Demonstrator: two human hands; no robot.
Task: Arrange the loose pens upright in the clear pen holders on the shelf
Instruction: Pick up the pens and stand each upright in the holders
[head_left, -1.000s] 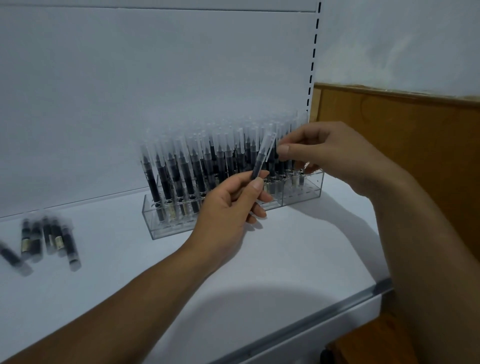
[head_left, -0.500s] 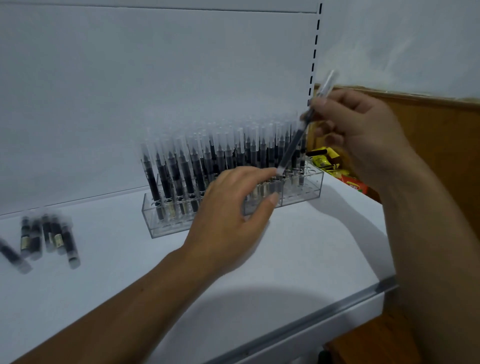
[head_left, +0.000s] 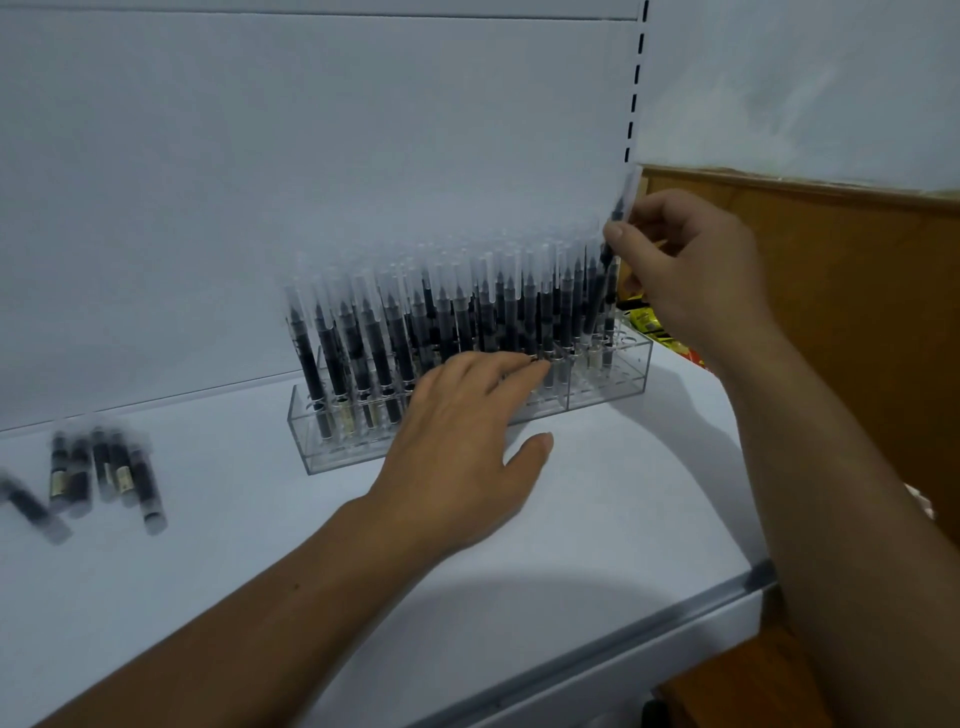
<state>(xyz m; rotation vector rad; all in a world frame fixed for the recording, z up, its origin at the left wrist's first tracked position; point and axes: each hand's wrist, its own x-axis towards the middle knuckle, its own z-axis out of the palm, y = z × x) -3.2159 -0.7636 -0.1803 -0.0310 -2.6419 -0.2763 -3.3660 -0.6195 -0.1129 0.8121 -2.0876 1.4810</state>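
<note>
Two clear pen holders (head_left: 605, 392) stand side by side at the back of the white shelf (head_left: 597, 519), packed with several upright black pens with frosted caps. My right hand (head_left: 680, 265) pinches one pen (head_left: 618, 213) nearly upright over the right end of the right holder. My left hand (head_left: 467, 447) lies with straight fingers against the front of the holders, fingertips touching the top edge. Several loose pens (head_left: 104, 473) lie flat on the shelf at the far left.
The shelf's back panel is white, with a slotted upright (head_left: 635, 78) at its right end. A wooden panel (head_left: 831, 312) stands to the right. Yellow and red packets (head_left: 649, 325) lie behind the right holder. The shelf's front edge has a grey strip (head_left: 571, 670).
My left hand gave the pen to my right hand and dropped onto the holders' front. My right hand lifted the pen and turned it upright over the right holder.
</note>
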